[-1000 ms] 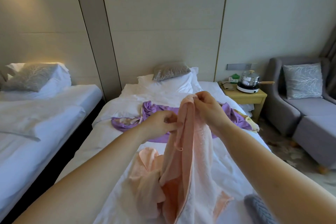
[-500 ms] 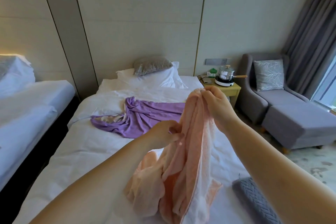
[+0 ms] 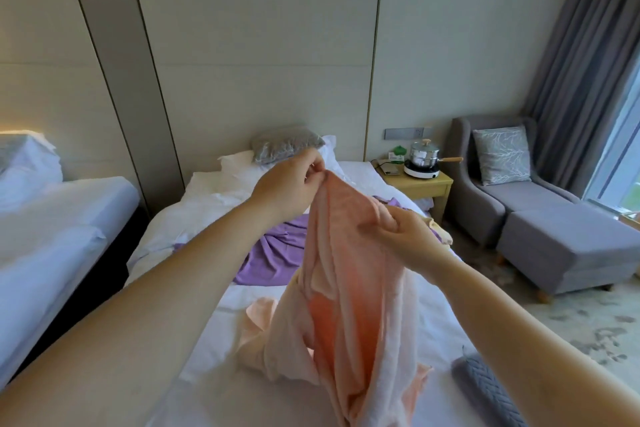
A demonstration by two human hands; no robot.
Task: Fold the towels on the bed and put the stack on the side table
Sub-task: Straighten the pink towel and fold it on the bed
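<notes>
Your left hand pinches the top corner of the pink towel; your right hand grips its edge lower down. The towel hangs, its bottom bunched on the bed. A purple towel lies mid-bed. The side table stands at the bed's far right corner.

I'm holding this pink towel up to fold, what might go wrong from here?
The pink towel hangs bunched, and the left hand and right hand pinch it close together, so the fold may come out crooked. The side table holds a pot on a cooker, leaving little room for a stack. The grey towel lies near the edge of the bed and might slide off.
</notes>
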